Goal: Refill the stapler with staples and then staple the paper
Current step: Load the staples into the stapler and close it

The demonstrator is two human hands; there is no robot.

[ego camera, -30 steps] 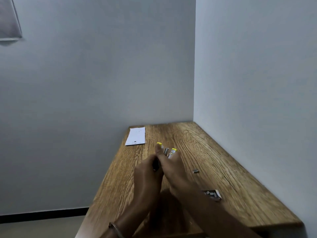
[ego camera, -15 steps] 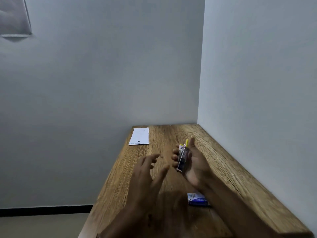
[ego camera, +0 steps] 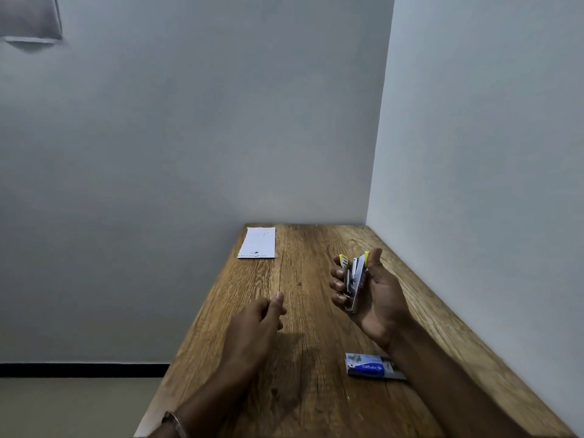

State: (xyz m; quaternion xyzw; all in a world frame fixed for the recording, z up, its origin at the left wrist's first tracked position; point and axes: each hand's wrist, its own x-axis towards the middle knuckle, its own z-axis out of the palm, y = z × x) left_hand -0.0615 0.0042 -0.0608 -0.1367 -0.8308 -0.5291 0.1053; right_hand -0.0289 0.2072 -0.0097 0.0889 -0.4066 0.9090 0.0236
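Note:
My right hand [ego camera: 376, 295] holds a small stapler [ego camera: 355, 279] upright above the wooden table [ego camera: 303, 358]. The stapler is metal with yellow ends, and its parts are spread apart at the top. My left hand [ego camera: 256, 324] hovers to the left of it with the fingers loosely curled and the thumb against them; nothing shows in it. A blue and white staple box [ego camera: 368, 366] lies on the table below my right wrist, partly hidden by my forearm. A white sheet of paper [ego camera: 257, 242] lies flat at the far left corner of the table.
The table stands in a corner, with a grey wall behind it and another along its right side. Its left edge drops to the floor, where a dark skirting line runs along the wall.
My two hands were together on the stapler a second ago. They have parted: the right keeps the stapler, the left has drawn back to the left and curled its fingers.

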